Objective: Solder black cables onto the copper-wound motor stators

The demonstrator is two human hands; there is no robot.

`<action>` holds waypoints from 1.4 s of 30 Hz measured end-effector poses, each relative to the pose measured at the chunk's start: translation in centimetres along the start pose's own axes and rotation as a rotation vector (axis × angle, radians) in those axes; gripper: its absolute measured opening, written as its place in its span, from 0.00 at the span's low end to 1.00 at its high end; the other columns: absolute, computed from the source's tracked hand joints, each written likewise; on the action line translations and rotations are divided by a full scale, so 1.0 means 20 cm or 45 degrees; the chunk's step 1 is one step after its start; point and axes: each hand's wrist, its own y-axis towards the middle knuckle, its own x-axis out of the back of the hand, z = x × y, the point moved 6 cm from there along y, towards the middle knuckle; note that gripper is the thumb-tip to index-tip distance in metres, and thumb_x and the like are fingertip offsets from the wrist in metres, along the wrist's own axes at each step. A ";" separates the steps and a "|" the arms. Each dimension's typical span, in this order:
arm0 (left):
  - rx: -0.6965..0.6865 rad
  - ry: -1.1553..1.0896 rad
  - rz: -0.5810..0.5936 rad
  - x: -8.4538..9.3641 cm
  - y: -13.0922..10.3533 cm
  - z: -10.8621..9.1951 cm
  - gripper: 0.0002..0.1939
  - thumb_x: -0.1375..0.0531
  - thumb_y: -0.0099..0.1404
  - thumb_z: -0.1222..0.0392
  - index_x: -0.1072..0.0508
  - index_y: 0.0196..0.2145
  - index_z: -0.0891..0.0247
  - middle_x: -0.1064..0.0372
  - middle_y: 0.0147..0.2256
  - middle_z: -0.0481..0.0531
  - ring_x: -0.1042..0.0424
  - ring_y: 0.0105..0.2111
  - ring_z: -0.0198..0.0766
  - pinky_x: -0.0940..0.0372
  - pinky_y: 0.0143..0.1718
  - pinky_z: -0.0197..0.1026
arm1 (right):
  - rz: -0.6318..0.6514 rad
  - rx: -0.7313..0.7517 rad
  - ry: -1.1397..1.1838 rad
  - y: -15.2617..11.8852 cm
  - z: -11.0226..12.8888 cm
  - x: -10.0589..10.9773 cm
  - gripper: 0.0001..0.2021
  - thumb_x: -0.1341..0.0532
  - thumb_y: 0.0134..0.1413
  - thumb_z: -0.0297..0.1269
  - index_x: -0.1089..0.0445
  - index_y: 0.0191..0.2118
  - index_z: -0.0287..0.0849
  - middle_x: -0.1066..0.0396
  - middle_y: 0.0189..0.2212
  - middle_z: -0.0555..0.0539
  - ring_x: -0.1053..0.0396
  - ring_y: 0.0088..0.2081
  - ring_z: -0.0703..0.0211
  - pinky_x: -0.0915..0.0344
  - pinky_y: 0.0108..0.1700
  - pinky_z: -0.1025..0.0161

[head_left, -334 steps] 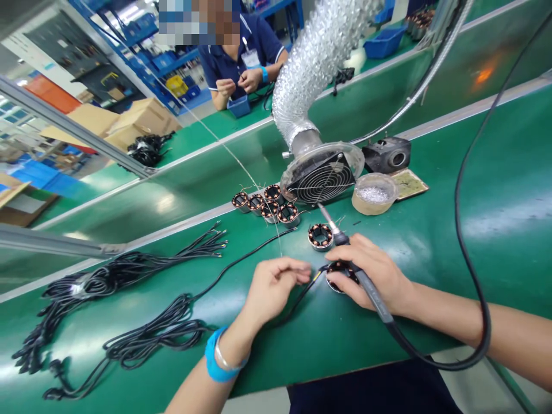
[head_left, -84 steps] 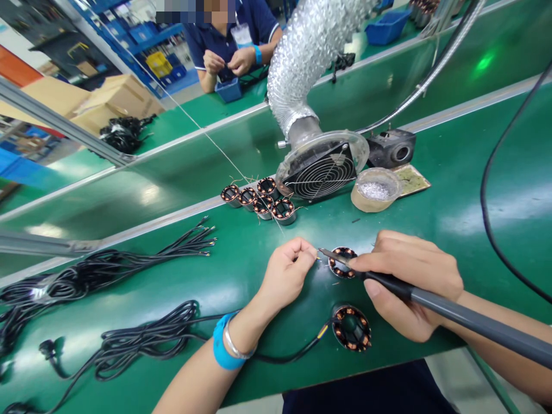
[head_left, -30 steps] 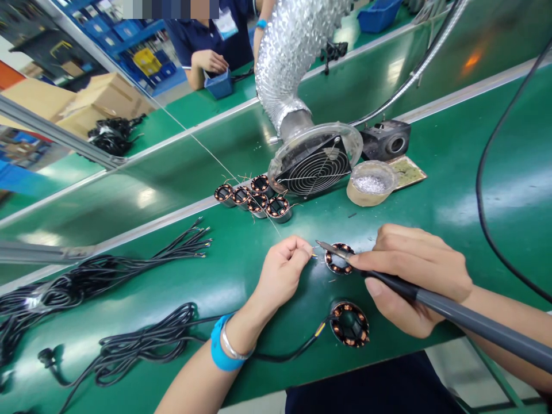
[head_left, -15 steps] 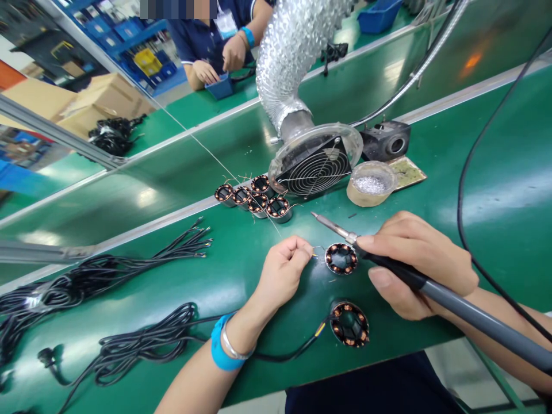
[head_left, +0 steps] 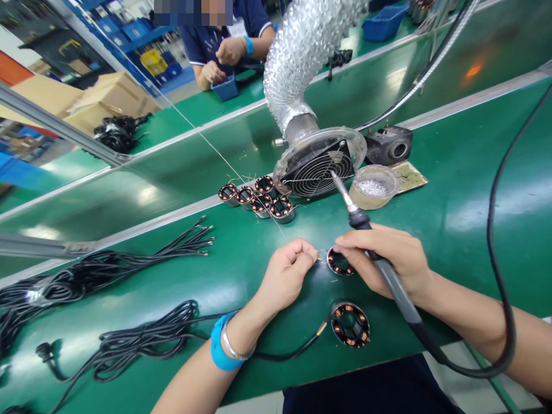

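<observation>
My left hand [head_left: 290, 270] pinches thin wires [head_left: 321, 256] that run to the left side of a round copper-wound coil ring [head_left: 340, 263]. My right hand [head_left: 388, 259] is wrapped round a soldering iron [head_left: 394, 290], its metal tip pointing up and away from the ring. The fingertips of my right hand are at the ring's upper edge and hide part of it. Nearer the table's front edge lies a second coil ring [head_left: 351, 325], joined to a black cable [head_left: 280, 356] with a yellow wire showing.
Several coil rings [head_left: 281, 208] stand behind my hands, beside a fan grille [head_left: 319, 172] with a foil duct [head_left: 288, 63]. A round tub [head_left: 374, 188] stands right of it. Black cables [head_left: 146, 339] lie at left. Across the bench, a person [head_left: 228, 52] handles a blue bin [head_left: 225, 89].
The soldering iron has swung from pointing left over the ring to pointing upward. My right hand has moved left, its fingertips now at the ring. My left hand keeps its pinch.
</observation>
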 end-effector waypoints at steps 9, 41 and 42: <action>-0.047 -0.028 0.254 -0.02 -0.05 0.05 0.17 0.47 0.70 0.46 0.38 0.29 0.62 0.49 0.24 0.42 0.51 0.24 0.31 0.52 0.27 0.36 | 0.142 0.156 0.055 0.05 0.04 -0.10 0.10 0.41 0.58 0.21 0.32 0.41 0.43 0.24 0.29 0.51 0.44 0.24 0.63 0.39 0.31 0.62; 0.337 -0.526 0.011 -0.07 -0.08 0.09 0.20 0.35 0.56 0.46 0.40 0.26 0.61 0.57 0.15 0.34 0.63 0.14 0.23 0.64 0.14 0.29 | 0.193 0.008 0.086 0.00 -0.01 -0.10 0.15 0.44 0.56 0.22 0.36 0.47 0.42 0.30 0.28 0.51 0.36 0.31 0.59 0.33 0.35 0.61; 0.323 -0.506 -0.013 -0.07 -0.08 0.09 0.21 0.35 0.56 0.45 0.40 0.26 0.61 0.58 0.15 0.34 0.63 0.14 0.23 0.64 0.14 0.29 | 0.195 0.029 0.062 0.00 0.00 -0.10 0.14 0.44 0.57 0.22 0.36 0.47 0.42 0.31 0.28 0.51 0.37 0.30 0.59 0.33 0.35 0.62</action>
